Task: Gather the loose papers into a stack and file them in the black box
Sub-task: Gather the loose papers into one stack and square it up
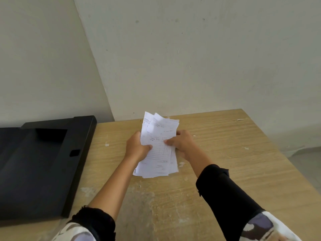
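Observation:
A bundle of white papers (159,154) with printed forms and handwriting is held upright-tilted above the wooden table (234,162), its lower edge close to the tabletop. My left hand (136,146) grips the bundle's left edge, thumb on the front sheet. My right hand (180,142) grips the right edge, thumb across the front. The sheets are uneven, with corners fanning out at the top. The black box (40,171) lies open to the left of my hands, its dark inside showing nothing in it.
The table stands in a corner against pale walls (191,58). Its right edge falls away to the floor (305,164). Small white flecks and scuff marks dot the wood. My forearms wear black sleeves.

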A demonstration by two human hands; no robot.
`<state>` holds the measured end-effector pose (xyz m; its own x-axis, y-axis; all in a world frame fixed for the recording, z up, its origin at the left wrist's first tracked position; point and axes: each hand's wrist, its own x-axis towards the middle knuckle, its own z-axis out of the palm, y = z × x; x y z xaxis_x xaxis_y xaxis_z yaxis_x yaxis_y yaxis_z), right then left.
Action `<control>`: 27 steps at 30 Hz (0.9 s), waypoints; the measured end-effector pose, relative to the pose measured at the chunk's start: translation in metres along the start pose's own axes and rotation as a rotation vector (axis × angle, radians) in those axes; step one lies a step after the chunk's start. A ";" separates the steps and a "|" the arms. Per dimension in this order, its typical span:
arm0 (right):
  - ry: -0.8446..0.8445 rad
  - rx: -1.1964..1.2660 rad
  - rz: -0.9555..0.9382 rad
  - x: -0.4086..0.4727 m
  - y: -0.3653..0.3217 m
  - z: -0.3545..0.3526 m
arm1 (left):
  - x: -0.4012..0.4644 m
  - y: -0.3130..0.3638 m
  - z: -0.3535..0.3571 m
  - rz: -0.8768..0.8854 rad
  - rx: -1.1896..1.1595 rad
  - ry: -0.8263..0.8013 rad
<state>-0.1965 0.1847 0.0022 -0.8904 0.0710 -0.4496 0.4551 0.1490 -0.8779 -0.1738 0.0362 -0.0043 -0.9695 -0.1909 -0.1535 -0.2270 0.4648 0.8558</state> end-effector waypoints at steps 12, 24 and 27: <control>0.050 0.139 -0.648 -0.076 -0.010 0.002 | -0.048 0.016 -0.038 0.425 -0.356 0.067; -0.027 0.108 -0.643 -0.082 0.013 -0.003 | -0.059 0.002 -0.020 0.404 -0.284 0.080; -0.011 0.123 -0.644 -0.084 0.012 -0.003 | -0.060 -0.003 -0.015 0.404 -0.303 0.087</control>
<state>-0.1163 0.1832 0.0293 -0.9852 -0.0051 0.1716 -0.1716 0.0440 -0.9842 -0.1140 0.0331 0.0100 -0.9601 -0.1251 0.2500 0.2139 0.2471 0.9451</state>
